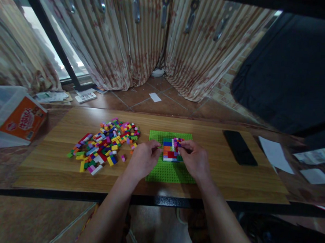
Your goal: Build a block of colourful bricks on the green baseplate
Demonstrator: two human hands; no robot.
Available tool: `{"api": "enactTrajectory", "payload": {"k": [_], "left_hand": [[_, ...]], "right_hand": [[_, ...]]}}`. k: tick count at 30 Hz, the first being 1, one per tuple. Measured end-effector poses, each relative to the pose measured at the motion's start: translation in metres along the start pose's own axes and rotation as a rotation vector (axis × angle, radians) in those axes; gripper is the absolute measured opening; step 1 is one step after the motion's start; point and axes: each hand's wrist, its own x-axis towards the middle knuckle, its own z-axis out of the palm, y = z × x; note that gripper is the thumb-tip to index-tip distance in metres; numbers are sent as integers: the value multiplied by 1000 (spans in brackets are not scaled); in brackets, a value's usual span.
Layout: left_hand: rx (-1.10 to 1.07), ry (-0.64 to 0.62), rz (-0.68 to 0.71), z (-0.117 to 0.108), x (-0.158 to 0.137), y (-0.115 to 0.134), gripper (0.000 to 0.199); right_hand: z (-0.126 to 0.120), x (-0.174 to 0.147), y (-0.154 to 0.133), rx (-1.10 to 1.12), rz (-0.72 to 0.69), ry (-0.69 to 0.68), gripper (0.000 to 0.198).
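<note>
A green studded baseplate (167, 172) lies on the wooden table, with a block of coloured building bricks (167, 149) built up on its middle. Purple and pink bricks (177, 140) stand higher along the block's right side. My right hand (196, 159) is closed in a pinch at this raised part, its fingertips on a small building brick that they partly hide. At the block's left edge is my left hand (145, 158), thumb and fingers drawn together. Whether a small piece sits between those left fingertips is hidden.
A loose pile of coloured bricks (106, 142) spreads over the table's left half. A black phone-like slab (240, 147) lies at the right, with white paper (276, 154) beyond it. A clear plastic bin (7, 97) with an orange label stands at far left.
</note>
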Motion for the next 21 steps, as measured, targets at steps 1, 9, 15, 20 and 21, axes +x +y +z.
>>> {"api": "enactTrajectory", "payload": {"k": [1, 9, 15, 20, 21], "left_hand": [[5, -2, 1, 0, 0, 0, 19], [67, -12, -9, -2, -1, 5, 17], [83, -12, -11, -2, -2, 6, 18], [101, -10, 4, -3, -1, 6, 18], [107, -13, 5, -3, -2, 6, 18]], "right_hand": [[0, 0, 0, 3, 4, 2, 13], [-3, -2, -2, -26, -15, -20, 17], [-4, -3, -4, -35, -23, -26, 18], [-5, -3, -7, -85, -45, -18, 24], [-5, -3, -7, -92, -43, -19, 26]]}}
